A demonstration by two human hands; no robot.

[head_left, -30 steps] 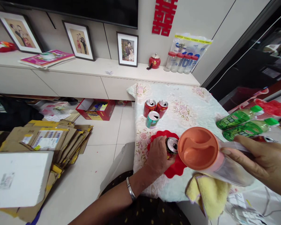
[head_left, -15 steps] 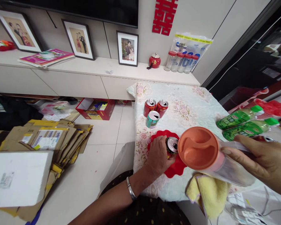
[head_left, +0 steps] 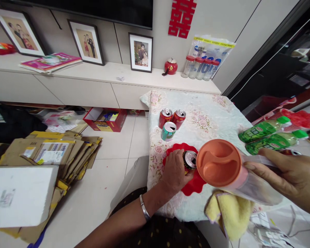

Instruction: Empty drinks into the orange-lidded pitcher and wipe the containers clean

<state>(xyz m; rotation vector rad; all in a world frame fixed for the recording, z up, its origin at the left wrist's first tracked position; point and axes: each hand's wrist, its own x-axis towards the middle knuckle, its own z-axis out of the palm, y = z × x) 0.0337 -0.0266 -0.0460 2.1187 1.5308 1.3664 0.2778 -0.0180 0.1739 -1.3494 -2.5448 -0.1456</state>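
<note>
My left hand (head_left: 174,170) is wrapped round an opened drink can (head_left: 190,160) that stands on a red plate with a wavy rim (head_left: 196,186). In my right hand (head_left: 286,175) is the handle of a clear plastic pitcher (head_left: 263,193) with an orange lid (head_left: 218,162). The pitcher is tilted toward the can, its lid end right beside the can's top. Whether liquid flows between them I cannot tell. Behind the plate stand a green can (head_left: 168,131) and two red cans, one left (head_left: 165,119) and one right (head_left: 179,119), all opened.
A yellow cloth (head_left: 229,213) hangs at the near edge of the flowered tablecloth (head_left: 193,103). Two green bottles (head_left: 263,131) lie at the right edge, near another can (head_left: 290,152). Flattened cardboard (head_left: 74,151) and a white box (head_left: 23,196) are on the left.
Hardly anything differs. Both hands, the can and the tilted pitcher keep their places; the view has shifted very slightly.
</note>
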